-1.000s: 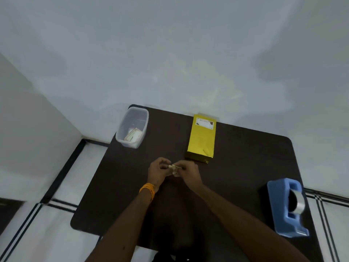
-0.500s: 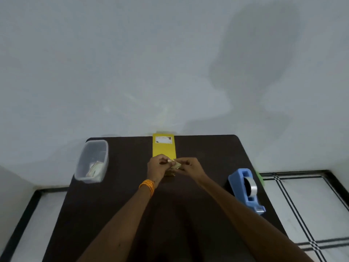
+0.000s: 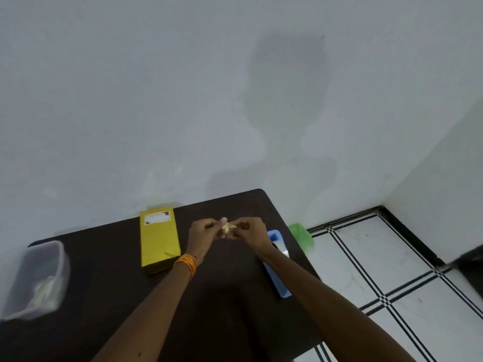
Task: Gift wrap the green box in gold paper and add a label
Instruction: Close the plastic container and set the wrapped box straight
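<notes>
The box wrapped in gold paper (image 3: 159,240) lies on the dark table (image 3: 109,296), left of my hands, with a white label (image 3: 157,218) stuck at its far end. My left hand (image 3: 205,232) and my right hand (image 3: 248,229) meet above the table, both pinching a small crumpled pale-yellow scrap of paper (image 3: 228,228) between their fingertips. An orange bangle sits on my left wrist.
A clear plastic tub (image 3: 36,279) with paper bits inside stands at the table's left edge. A blue tape dispenser (image 3: 277,270) lies under my right forearm near the right edge. A green object (image 3: 300,235) rests on the tiled floor by the wall.
The view has swung to the right, so the table and gold box now sit further left. Both hands stay together on the small paper scrap, held slightly right of the box.
</notes>
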Tool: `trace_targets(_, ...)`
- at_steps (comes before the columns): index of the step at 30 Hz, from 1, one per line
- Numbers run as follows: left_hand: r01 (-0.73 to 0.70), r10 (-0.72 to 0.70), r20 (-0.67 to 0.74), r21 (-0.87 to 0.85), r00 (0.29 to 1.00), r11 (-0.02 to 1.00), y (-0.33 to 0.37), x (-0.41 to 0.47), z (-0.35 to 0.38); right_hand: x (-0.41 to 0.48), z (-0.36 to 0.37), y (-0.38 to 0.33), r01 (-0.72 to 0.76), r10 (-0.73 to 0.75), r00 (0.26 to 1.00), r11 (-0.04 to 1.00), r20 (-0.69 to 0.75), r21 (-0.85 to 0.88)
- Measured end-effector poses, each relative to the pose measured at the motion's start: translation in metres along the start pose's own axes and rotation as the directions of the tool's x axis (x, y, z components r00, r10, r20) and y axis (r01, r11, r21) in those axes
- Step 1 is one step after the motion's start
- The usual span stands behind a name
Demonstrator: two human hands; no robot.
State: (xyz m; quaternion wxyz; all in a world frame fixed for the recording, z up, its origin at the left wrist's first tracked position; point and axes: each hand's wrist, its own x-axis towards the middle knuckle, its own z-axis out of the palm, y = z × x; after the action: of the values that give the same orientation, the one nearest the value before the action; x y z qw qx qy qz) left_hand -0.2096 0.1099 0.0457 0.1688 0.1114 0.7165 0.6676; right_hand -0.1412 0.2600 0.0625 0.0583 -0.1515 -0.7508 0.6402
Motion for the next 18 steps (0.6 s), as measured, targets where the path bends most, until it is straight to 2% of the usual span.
trace_targets(3, 0.029, -0.024, 0.087, -0.052, 0.996, 0.998, 0.010, 0.007, 0.040, 0.008, -0.042, 0.007, -0.017, 0.015, 0.998, 1.000, -0.060, -0.025)
trace_targets(6, 0.037, -0.024, 0.131, -0.091, 0.991, 0.995, 0.017, 0.016, 0.088, 0.016, -0.092, 0.015, -0.034, 0.033, 0.998, 0.999, -0.046, -0.021)
trace_targets(8, 0.052, -0.039, 0.104, -0.121, 0.994, 0.991, 0.020, 0.020, 0.122, 0.019, -0.128, 0.015, -0.037, 0.037, 0.999, 0.999, -0.004, -0.030)
trace_targets(11, 0.064, -0.055, 0.059, -0.145, 0.997, 0.987, 0.028, 0.024, 0.178, 0.020, -0.182, 0.015, -0.034, 0.031, 0.998, 0.998, 0.054, 0.051)
trace_targets(18, 0.021, -0.021, 0.008, -0.048, 1.000, 0.999, 0.032, 0.049, 0.270, 0.021, -0.281, 0.015, -0.141, 0.091, 0.974, 0.961, 0.207, 0.239)
